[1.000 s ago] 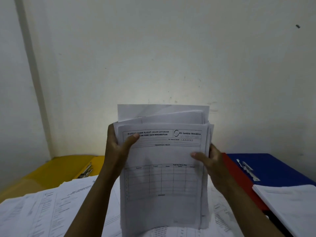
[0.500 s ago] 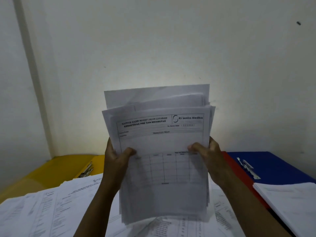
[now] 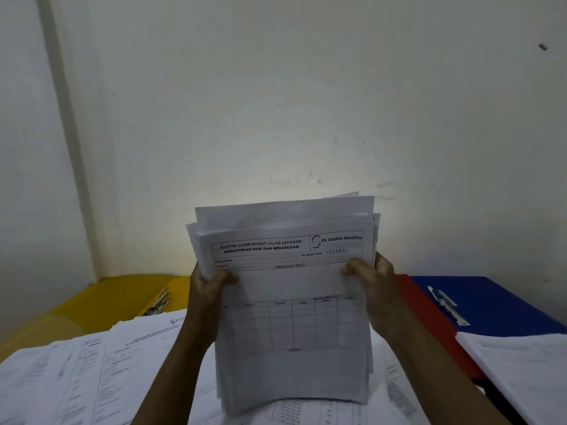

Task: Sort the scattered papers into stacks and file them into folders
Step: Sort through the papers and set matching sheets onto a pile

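I hold an uneven stack of printed forms upright in the middle of the view, its lower edge down on the loose papers that cover the table. My left hand grips the stack's left edge, thumb on the front sheet. My right hand grips the right edge the same way. The sheets at the top are not aligned. An open yellow folder lies at the back left. An open blue folder with a metal fastener lies at the back right, a red folder beside it.
A neat pile of white sheets rests on the blue folder at the right edge. A plain wall rises right behind the table, with a corner at the left.
The stack was lifted half a second ago and has come back down onto the papers. Both hands now grip it higher on its sides.
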